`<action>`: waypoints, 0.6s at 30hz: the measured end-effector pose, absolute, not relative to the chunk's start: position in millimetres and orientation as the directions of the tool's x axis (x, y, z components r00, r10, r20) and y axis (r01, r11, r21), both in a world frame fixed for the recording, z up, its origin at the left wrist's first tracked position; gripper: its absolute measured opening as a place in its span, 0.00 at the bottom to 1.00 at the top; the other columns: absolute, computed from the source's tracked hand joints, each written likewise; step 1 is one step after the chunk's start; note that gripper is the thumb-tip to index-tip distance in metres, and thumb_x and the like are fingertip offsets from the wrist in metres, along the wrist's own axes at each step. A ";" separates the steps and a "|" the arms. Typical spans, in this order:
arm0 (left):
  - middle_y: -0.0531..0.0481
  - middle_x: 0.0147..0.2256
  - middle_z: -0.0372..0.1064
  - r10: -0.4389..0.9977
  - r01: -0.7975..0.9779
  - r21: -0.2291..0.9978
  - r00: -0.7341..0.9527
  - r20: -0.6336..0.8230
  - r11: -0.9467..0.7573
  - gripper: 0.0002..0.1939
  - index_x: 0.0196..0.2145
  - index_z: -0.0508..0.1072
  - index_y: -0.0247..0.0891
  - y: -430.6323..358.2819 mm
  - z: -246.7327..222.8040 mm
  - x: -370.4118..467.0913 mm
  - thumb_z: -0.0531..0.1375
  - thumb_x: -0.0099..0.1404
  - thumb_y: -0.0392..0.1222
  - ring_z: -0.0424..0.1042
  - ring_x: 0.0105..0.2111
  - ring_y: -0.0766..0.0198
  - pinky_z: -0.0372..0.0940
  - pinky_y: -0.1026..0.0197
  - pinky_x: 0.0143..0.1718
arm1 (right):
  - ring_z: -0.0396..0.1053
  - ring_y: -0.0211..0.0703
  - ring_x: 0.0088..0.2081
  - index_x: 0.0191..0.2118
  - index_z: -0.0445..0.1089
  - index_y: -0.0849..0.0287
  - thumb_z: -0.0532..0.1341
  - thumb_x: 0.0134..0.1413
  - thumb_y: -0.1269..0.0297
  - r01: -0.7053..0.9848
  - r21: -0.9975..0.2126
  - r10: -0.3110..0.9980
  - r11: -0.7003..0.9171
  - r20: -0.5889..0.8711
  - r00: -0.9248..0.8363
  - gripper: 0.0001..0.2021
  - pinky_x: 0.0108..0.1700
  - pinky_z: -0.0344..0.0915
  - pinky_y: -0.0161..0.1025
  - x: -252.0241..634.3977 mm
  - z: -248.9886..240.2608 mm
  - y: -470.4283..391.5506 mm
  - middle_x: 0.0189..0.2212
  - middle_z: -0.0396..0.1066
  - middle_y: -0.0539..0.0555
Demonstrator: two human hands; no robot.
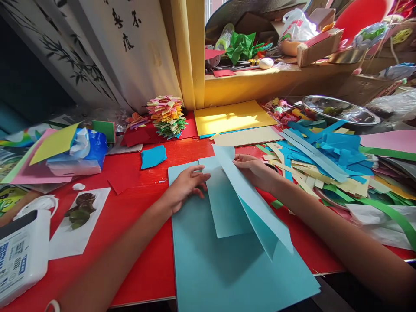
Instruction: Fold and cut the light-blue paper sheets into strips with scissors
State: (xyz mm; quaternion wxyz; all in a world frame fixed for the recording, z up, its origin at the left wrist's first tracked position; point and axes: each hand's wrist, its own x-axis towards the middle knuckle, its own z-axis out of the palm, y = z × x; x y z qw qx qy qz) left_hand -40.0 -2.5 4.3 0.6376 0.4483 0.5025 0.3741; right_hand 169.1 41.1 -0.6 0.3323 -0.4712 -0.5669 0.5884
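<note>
Right hand: the right hand (251,169) pinches the upper edge of a light-blue folded sheet (256,201) between thumb and fingers.
Left hand: the left hand (186,186) is spread with fingers loosely curled, gripping nothing, right beside the sheet's left part; whether the fingertips touch it, I cannot tell.
Folded sheet: raised at an angle above a stack of larger blue sheets (227,281), hiding part of it.
Wall hanging: Chinese characters run down the white hanging (144,78), 不 and 痕 among them, beside painted bamboo.
White case: at lower left, a white case (30,260) carries blue printing too small to read.
Red table: behind the stack on the red table (143,260) lie a yellow sheet (234,117), a small blue pile of paper (153,157) and a tiered paper ornament (167,117).
Right side: blue, cream and green paper strips (325,156) lie heaped below a shiny metal bowl (354,115), crowding the space beyond the right forearm.
Ledge: clutter with crumpled green paper (242,47) and a plastic bag (297,26).
</note>
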 end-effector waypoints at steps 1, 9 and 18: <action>0.53 0.27 0.64 0.927 0.043 0.951 0.215 -0.308 0.306 0.24 0.49 0.64 0.38 -3.1 2.3 -39.7 0.62 0.53 0.41 0.66 0.23 0.68 0.62 0.66 0.19 | 0.68 0.44 0.32 0.33 0.64 0.57 0.57 0.49 0.61 0.089 -0.977 0.908 -0.193 -0.212 -0.362 0.07 0.31 0.66 0.38 168.1 -0.4 40.7 0.30 0.69 0.54; 0.51 0.31 0.68 0.931 0.596 0.783 -0.156 0.331 -0.178 0.10 0.34 0.75 0.43 7.0 13.9 -61.6 0.56 0.56 0.35 0.64 0.32 0.63 0.59 0.64 0.36 | 0.64 0.38 0.25 0.36 0.61 0.53 0.58 0.45 0.61 0.113 -0.965 0.955 -0.238 -0.253 -0.152 0.10 0.20 0.58 0.33 162.8 -10.3 41.2 0.31 0.66 0.49; 0.57 0.17 0.57 0.927 -0.123 0.929 -0.191 0.324 -0.350 0.11 0.37 0.74 0.40 -1.3 45.0 -62.9 0.56 0.56 0.35 0.54 0.15 0.73 0.51 0.69 0.13 | 0.64 0.39 0.27 0.41 0.60 0.54 0.57 0.47 0.59 0.195 -0.969 0.987 -0.152 -0.161 -0.029 0.14 0.21 0.58 0.33 163.5 -19.0 38.5 0.35 0.66 0.52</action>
